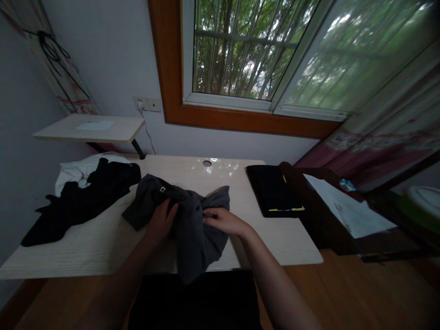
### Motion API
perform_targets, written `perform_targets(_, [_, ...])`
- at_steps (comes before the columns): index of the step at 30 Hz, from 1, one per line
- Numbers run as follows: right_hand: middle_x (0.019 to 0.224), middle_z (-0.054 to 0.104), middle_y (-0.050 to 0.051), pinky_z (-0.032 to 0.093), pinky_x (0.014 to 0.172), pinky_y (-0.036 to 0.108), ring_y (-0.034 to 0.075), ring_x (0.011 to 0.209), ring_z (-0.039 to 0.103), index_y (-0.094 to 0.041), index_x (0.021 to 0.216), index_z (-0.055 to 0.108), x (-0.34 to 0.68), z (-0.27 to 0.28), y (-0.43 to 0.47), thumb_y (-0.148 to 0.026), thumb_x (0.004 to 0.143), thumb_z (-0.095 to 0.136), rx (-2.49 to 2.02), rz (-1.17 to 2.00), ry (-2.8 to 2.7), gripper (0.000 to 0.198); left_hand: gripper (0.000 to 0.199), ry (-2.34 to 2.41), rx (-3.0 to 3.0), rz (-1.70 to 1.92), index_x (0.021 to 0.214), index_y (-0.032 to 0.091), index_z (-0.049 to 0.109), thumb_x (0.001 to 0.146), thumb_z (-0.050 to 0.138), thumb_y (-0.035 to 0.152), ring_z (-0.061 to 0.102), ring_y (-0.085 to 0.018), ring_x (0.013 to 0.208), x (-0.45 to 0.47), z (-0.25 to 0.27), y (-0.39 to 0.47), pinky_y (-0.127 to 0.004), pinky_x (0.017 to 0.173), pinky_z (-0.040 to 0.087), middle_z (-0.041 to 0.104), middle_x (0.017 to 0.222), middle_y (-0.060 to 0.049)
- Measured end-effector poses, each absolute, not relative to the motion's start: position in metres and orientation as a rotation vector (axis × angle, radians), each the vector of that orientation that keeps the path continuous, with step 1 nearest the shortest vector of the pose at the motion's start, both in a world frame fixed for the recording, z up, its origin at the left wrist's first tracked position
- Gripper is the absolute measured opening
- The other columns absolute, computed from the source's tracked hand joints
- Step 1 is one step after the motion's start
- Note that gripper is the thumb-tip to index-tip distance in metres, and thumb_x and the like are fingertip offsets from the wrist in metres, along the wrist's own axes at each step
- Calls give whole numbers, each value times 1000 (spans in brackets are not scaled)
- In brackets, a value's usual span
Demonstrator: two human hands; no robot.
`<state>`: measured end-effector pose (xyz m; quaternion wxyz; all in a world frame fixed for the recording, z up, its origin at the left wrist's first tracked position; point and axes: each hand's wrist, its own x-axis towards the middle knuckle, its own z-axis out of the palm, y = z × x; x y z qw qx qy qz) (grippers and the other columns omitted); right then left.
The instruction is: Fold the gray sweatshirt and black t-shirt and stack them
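Observation:
A crumpled dark grey garment (192,229) lies bunched in the middle of the pale wooden desk (103,247), one part hanging over the front edge. A small light label shows on its upper left part. My left hand (161,220) presses against the cloth from the left, its fingertips partly hidden in the folds. On the other side, my right hand (223,222) has its thumb and fingers closed on a fold of the garment. Which kind of garment it is, I cannot tell.
Black clothing (85,197) and a white garment (75,172) lie at the left, beside a raised shelf (92,128). A folded black item with yellow marks (275,190) rests at the right. Beyond it, paper (347,206) covers part of a dark surface.

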<state>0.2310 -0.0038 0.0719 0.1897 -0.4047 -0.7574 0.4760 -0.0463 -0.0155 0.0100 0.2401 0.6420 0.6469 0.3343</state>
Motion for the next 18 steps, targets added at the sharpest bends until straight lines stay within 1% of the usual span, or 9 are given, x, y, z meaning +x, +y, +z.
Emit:
perform_targets(3, [91, 78, 0, 56, 89, 33, 19, 85, 71, -23, 99, 78, 235, 76, 3, -50, 94, 59, -1080, 1500, -2135, 33, 65, 1692, 1669, 917, 142, 14, 51, 96, 45, 59, 51, -33, 139, -39, 16, -6, -51, 118, 35, 55, 147, -20])
perform_targets(5, [87, 77, 2, 57, 80, 32, 18, 75, 69, -21, 98, 77, 238, 74, 10, -52, 98, 51, -1174, 1440, -2046, 41, 68, 1647, 1633, 928, 143, 15, 50, 91, 54, 60, 49, -34, 140, -34, 19, 0, -51, 118, 35, 53, 150, -20])
perform_targets(6, [89, 77, 3, 56, 79, 32, 18, 75, 69, -20, 101, 77, 240, 71, 15, -50, 100, 48, -1230, 1331, -1991, 42, 71, 1626, 1621, 929, 143, 16, 50, 88, 59, 59, 49, -34, 141, -31, 21, 2, -51, 119, 35, 52, 150, -20])
perform_targets(8, [100, 77, 6, 54, 89, 35, 20, 90, 70, -20, 108, 75, 242, 64, 23, -39, 101, 48, -1272, 1029, -1951, 34, 75, 1577, 1604, 927, 144, 17, 49, 83, 65, 58, 49, -35, 141, -26, 22, 9, -51, 119, 36, 51, 152, -19])
perform_targets(10, [117, 74, 8, 48, 103, 40, 22, 111, 66, -22, 114, 73, 245, 56, 29, -26, 96, 54, -1204, 801, -2055, 26, 74, 1519, 1596, 920, 144, 18, 49, 82, 67, 56, 51, -34, 139, -20, 20, 16, -50, 119, 36, 53, 151, -17])
perform_targets(12, [130, 68, 10, 42, 110, 45, 25, 123, 60, -22, 119, 71, 249, 48, 32, -18, 91, 59, -1111, 731, -2211, 31, 69, 1423, 1624, 902, 142, 20, 51, 84, 64, 55, 52, -32, 138, -13, 19, 24, -49, 119, 36, 56, 149, -15])
perform_targets(15, [141, 59, 14, 41, 112, 46, 26, 128, 57, -21, 128, 67, 258, 39, 28, -18, 89, 64, -1096, 692, -2331, 40, 62, 1222, 1721, 859, 141, 19, 52, 89, 59, 52, 52, -29, 138, 1, 21, 37, -47, 119, 38, 57, 147, -14])
perform_targets(16, [141, 59, 14, 42, 111, 45, 26, 126, 57, -21, 129, 67, 261, 37, 24, -19, 89, 65, -1134, 667, -2357, 40, 61, 1149, 1757, 843, 142, 19, 52, 90, 58, 51, 53, -28, 138, 7, 23, 41, -46, 119, 38, 58, 147, -13])
perform_targets(18, [134, 62, 13, 45, 107, 43, 26, 122, 58, -21, 123, 70, 267, 35, 16, -21, 88, 66, -1287, 579, -2423, 35, 58, 998, 1845, 798, 143, 21, 53, 93, 56, 49, 54, -27, 137, 19, 29, 48, -45, 117, 40, 59, 146, -12])
